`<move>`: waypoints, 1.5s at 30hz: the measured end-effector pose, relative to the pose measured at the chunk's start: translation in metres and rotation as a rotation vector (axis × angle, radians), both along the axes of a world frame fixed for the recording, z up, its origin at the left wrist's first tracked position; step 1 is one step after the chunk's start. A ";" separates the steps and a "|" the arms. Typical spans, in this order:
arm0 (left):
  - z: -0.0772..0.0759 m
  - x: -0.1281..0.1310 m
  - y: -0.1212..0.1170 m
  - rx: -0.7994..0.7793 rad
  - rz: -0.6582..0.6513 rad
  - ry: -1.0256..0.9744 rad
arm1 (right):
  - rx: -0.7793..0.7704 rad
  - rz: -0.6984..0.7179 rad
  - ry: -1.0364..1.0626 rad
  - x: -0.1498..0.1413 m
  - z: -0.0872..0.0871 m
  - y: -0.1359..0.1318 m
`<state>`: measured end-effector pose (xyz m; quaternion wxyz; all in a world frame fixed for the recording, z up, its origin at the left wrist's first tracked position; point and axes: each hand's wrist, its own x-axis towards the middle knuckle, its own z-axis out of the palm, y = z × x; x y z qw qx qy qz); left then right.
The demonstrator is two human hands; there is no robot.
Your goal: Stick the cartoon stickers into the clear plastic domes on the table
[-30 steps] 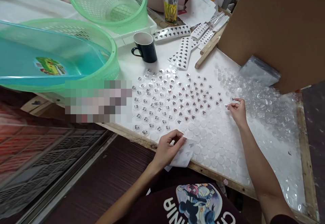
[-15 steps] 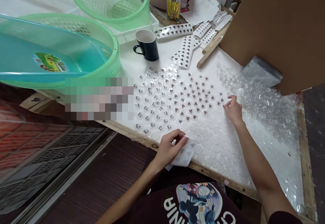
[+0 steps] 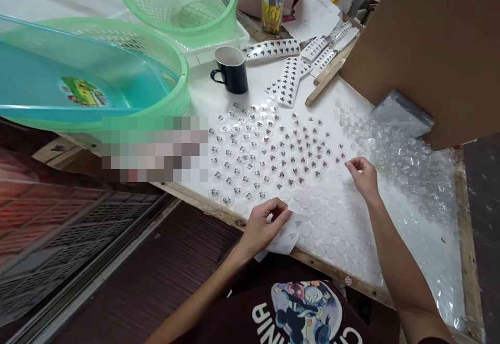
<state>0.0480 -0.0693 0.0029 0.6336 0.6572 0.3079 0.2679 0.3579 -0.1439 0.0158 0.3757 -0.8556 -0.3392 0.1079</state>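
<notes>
My left hand [image 3: 266, 224] pinches the edge of a pale sticker sheet [image 3: 286, 238] with faint grey motifs, at the table's front edge. My right hand [image 3: 364, 177] is off to the right with thumb and forefinger together, close to the right end of the stickered discs [image 3: 292, 160]. Whatever may be between those fingertips is too small to make out. These clear round discs bear small dark printed pictures and lie in loose rows. Plain clear discs [image 3: 326, 225] cover the table between my two hands.
A heap of loose clear discs [image 3: 414, 162] and a grey plastic-wrapped pack [image 3: 404, 113] lie right, beside a brown cardboard panel [image 3: 425, 47]. Behind stand a dark mug [image 3: 236, 78], printed sticker strips [image 3: 289, 81], wooden sticks [image 3: 326, 81], a glass [image 3: 272, 13] and green baskets [image 3: 183, 81].
My right hand has drawn slightly down toward me, its fingers closer together. The left hand keeps its grip on the sticker sheet. The whole view has shifted a little.
</notes>
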 end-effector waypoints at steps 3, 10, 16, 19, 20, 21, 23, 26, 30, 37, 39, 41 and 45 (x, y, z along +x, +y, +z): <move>-0.001 0.000 0.000 -0.004 -0.003 -0.003 | -0.053 0.020 0.183 -0.002 -0.006 0.002; -0.003 0.000 0.000 -0.022 -0.005 -0.002 | -0.151 -0.008 0.096 -0.007 -0.012 0.012; -0.004 -0.001 0.001 -0.009 -0.008 -0.004 | -0.318 0.032 -0.158 -0.016 -0.008 0.018; -0.006 0.000 0.000 -0.010 -0.005 -0.013 | -0.384 0.035 -0.261 -0.015 -0.007 0.018; -0.007 0.000 0.000 -0.012 -0.001 -0.017 | -0.386 0.024 -0.273 -0.014 -0.007 0.018; -0.007 0.000 0.000 -0.016 0.006 -0.021 | -0.372 0.011 -0.279 -0.015 -0.006 0.016; -0.006 0.000 0.000 -0.046 0.025 -0.030 | -0.279 -0.010 -0.285 -0.020 -0.003 0.013; -0.005 -0.001 0.003 -0.227 0.030 -0.064 | -0.033 0.042 -0.212 -0.046 0.008 0.003; -0.002 -0.004 0.011 -0.573 -0.020 -0.138 | 0.137 0.386 0.014 -0.108 0.028 -0.010; 0.006 -0.001 0.005 -0.790 -0.056 -0.320 | 0.210 0.724 0.092 -0.175 0.039 -0.010; 0.008 -0.001 0.001 -0.771 -0.071 -0.301 | 0.209 0.698 0.086 -0.174 0.039 -0.007; 0.011 -0.003 0.001 -0.663 -0.065 -0.251 | 0.171 0.675 0.085 -0.170 0.039 -0.006; 0.021 -0.015 0.008 -0.324 0.006 -0.140 | 0.050 0.708 0.112 -0.162 0.043 -0.005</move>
